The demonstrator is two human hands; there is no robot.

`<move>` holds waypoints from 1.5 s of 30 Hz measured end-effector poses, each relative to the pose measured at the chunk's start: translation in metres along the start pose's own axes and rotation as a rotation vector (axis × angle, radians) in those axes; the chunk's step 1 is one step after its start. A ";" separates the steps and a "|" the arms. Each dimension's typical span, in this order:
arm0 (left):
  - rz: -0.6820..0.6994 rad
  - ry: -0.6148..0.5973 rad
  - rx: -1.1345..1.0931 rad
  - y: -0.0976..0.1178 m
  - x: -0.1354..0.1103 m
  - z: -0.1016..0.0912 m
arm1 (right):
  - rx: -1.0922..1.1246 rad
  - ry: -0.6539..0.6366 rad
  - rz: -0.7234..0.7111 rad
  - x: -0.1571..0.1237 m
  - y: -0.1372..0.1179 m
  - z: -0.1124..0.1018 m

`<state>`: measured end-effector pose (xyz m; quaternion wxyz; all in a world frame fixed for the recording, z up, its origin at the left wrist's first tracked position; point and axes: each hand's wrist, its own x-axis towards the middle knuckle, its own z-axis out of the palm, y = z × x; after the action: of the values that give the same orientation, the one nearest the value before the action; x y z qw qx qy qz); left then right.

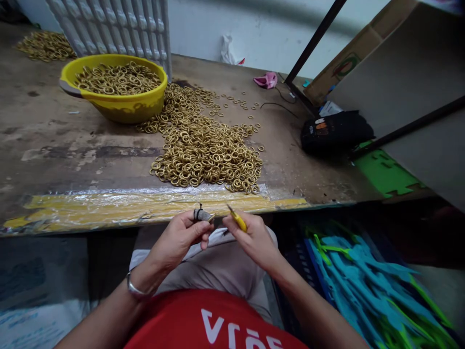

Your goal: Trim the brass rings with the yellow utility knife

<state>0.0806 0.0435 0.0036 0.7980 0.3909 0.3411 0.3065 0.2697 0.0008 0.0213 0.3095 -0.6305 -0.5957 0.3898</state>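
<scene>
My left hand (187,235) is raised just in front of the table edge, thumb and fingers pinching a small gold-coloured ring (212,219) seen nearly edge-on. Its index finger wears a grey finger wrap (201,214) tied with black bands. Close by on the right, my right hand (252,237) is closed around a yellow-handled craft knife (238,220), its thin dark tip pointing up and left. Beyond both hands, a heap of gold-coloured rings (207,150) lies on the table (90,169).
A yellow basin (127,109) full of rings stands at the back left, against a ribbed panel (119,29). Another ring pile (47,46) lies farther left. A black pouch (336,131) rests on the right. Below it, a crate holds blue and green pieces (378,281).
</scene>
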 end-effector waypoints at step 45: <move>-0.060 0.048 -0.202 0.007 0.023 0.005 | 0.170 0.032 -0.085 0.041 -0.007 -0.025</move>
<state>0.0967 0.0623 0.0047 0.8338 0.2906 0.3389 0.3248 0.2873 0.0439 0.0353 0.3875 -0.5824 -0.5816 0.4152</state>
